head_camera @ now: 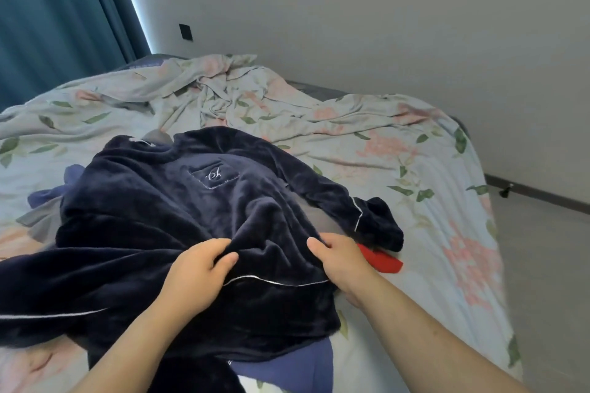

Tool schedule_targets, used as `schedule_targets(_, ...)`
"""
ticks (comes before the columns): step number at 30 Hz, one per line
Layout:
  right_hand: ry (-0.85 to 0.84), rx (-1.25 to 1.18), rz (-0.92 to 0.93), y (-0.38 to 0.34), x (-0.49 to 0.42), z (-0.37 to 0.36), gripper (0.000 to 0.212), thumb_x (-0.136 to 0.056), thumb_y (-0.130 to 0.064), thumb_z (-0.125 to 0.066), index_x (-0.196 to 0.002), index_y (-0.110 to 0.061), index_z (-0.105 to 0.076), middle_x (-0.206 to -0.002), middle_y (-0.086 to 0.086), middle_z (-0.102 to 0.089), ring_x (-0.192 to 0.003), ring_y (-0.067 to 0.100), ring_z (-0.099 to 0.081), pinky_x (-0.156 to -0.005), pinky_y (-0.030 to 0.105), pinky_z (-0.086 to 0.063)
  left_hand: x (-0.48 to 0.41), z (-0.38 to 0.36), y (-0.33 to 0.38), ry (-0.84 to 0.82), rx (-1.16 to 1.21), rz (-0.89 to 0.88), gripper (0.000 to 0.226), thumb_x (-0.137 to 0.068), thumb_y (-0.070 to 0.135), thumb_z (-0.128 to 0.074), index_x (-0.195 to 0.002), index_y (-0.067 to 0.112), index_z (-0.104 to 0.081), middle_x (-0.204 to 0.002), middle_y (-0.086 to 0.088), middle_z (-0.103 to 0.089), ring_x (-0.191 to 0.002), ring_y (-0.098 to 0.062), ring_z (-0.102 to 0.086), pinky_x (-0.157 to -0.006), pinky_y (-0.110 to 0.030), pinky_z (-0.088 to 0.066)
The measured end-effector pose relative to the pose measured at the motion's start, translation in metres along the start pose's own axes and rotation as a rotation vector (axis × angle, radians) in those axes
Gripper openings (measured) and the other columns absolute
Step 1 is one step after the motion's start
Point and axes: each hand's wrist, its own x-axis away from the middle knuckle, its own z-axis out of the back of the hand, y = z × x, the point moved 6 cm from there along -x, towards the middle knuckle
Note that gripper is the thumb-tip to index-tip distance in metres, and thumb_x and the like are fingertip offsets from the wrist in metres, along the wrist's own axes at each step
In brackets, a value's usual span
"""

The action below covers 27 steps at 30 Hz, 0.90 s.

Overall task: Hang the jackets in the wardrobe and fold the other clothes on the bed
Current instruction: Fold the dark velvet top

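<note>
A dark navy fleece top point(178, 210) with white piping and an embroidered chest pocket lies spread on the bed point(415, 150), one sleeve stretched to the right. My left hand point(199, 271) pinches a fold of its fabric near the lower middle. My right hand point(343, 260) grips the same top at its right edge, thumb on top, fingers tucked under. A blue garment point(287, 367) shows beneath the top's hem, and more blue cloth point(51, 191) sticks out on the left. A grey garment point(41, 220) lies under the left side. A red item point(384, 262) peeks out beside my right hand.
A rumpled floral quilt point(223, 89) covers the bed's far half. Teal curtains point(57, 16) hang at the back left. A plain wall point(383, 9) with a dark switch plate point(185, 32) runs behind. Grey floor point(549, 265) lies right of the bed.
</note>
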Motion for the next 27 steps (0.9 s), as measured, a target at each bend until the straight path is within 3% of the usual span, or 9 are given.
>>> schedule_targets(2, 0.009, -0.051, 0.003, 0.003, 0.01, 0.011, 0.039, -0.093, -0.026, -0.059, -0.091, 0.012, -0.055, -0.078, 0.005, -0.053, -0.073, 0.018, -0.05, -0.071, 0.032, -0.039, 0.012, -0.001, 0.017, -0.042, 0.05, -0.05, 0.013, -0.091, 0.031, -0.061, -0.096, 0.042, -0.066, -0.087, 0.028, -0.067, -0.082, 0.003, -0.062, -0.074, -0.023, -0.048)
schedule_targets(5, 0.012, -0.067, -0.006, 0.012, 0.038, 0.044, 0.032, -0.091, -0.024, -0.062, -0.091, 0.009, -0.063, -0.084, 0.023, -0.068, -0.074, 0.029, -0.066, -0.076, 0.035, -0.052, 0.037, -0.01, 0.05, -0.152, 0.083, -0.142, 0.012, -0.091, 0.029, -0.063, -0.096, 0.039, -0.067, -0.088, 0.024, -0.067, -0.084, 0.001, -0.062, -0.077, -0.027, -0.049)
schedule_targets(9, -0.043, 0.037, -0.087, 0.044, 0.09, 0.102, 0.034, -0.089, -0.016, -0.066, -0.055, -0.016, -0.062, -0.055, -0.003, -0.054, -0.047, 0.005, -0.045, -0.047, 0.012, -0.034, 0.083, -0.046, 0.1, -0.398, 0.104, -0.24, 0.024, -0.082, 0.054, -0.054, -0.093, 0.036, -0.065, -0.09, 0.021, -0.064, -0.091, 0.002, -0.06, -0.084, -0.026, -0.049)
schedule_targets(13, -0.072, 0.246, -0.241, 0.084, 0.143, 0.157, 0.043, -0.083, -0.016, -0.069, -0.059, -0.018, -0.032, -0.06, 0.0, -0.024, -0.052, 0.014, -0.021, -0.046, 0.02, -0.017, 0.137, -0.094, 0.147, -0.64, 0.157, -0.344, 0.018, -0.082, 0.062, -0.054, -0.08, 0.045, -0.057, -0.086, 0.023, -0.06, -0.09, 0.008, -0.059, -0.085, -0.018, -0.045)
schedule_targets(18, -0.151, 0.517, -0.445, 0.123, 0.185, 0.196, 0.044, -0.074, -0.012, -0.065, -0.059, -0.017, -0.024, -0.047, -0.004, -0.023, -0.048, 0.017, -0.017, -0.046, 0.027, -0.012, 0.183, -0.159, 0.175, -0.85, 0.135, -0.385, 0.03, -0.086, 0.052, -0.053, -0.101, 0.033, -0.07, -0.096, 0.02, -0.065, -0.108, 0.005, -0.058, -0.099, -0.022, -0.039)
schedule_targets(20, -0.138, 0.638, -0.5, 0.132, 0.191, 0.205, 0.041, -0.074, -0.015, -0.065, -0.055, -0.018, -0.029, -0.044, -0.007, -0.029, -0.047, 0.017, -0.021, -0.046, 0.027, -0.013, 0.175, -0.153, 0.174, -0.742, 0.011, -0.44, 0.037, -0.088, 0.063, -0.046, -0.111, 0.038, -0.062, -0.1, 0.022, -0.062, -0.104, 0.006, -0.058, -0.094, -0.018, -0.042)
schedule_targets(22, -0.112, 0.683, -0.489, 0.133, 0.188, 0.205, 0.03, -0.075, -0.018, -0.064, -0.057, -0.014, -0.04, -0.056, -0.002, -0.038, -0.052, 0.018, -0.031, -0.047, 0.028, -0.02, 0.139, -0.116, 0.16, -0.468, 0.031, -0.424, 0.04, -0.084, 0.066, -0.05, -0.11, 0.04, -0.064, -0.102, 0.021, -0.064, -0.099, 0.005, -0.056, -0.093, -0.022, -0.045)
schedule_targets(24, -0.083, 0.679, -0.425, 0.128, 0.178, 0.2, 0.01, -0.081, -0.022, -0.064, -0.075, -0.015, -0.063, -0.074, -0.007, -0.056, -0.064, 0.011, -0.05, -0.057, 0.024, -0.036, 0.088, -0.066, 0.126, -0.137, 0.02, -0.291, 0.038, -0.084, 0.05, -0.065, -0.116, 0.028, -0.068, -0.11, 0.011, -0.066, -0.105, -0.009, -0.059, -0.099, -0.033, -0.046)
schedule_targets(27, -0.01, 0.616, -0.321, 0.106, 0.162, 0.186, 0.021, -0.088, -0.029, -0.062, -0.109, -0.03, -0.064, -0.1, -0.015, -0.065, -0.088, 0.002, -0.062, -0.081, 0.021, -0.049, 0.023, 0.011, 0.056, 0.253, -0.313, 0.056, 0.056, -0.08, 0.047, -0.072, -0.118, 0.007, -0.063, -0.116, -0.019, -0.064, -0.111, -0.038, -0.058, -0.096, -0.048, -0.045)
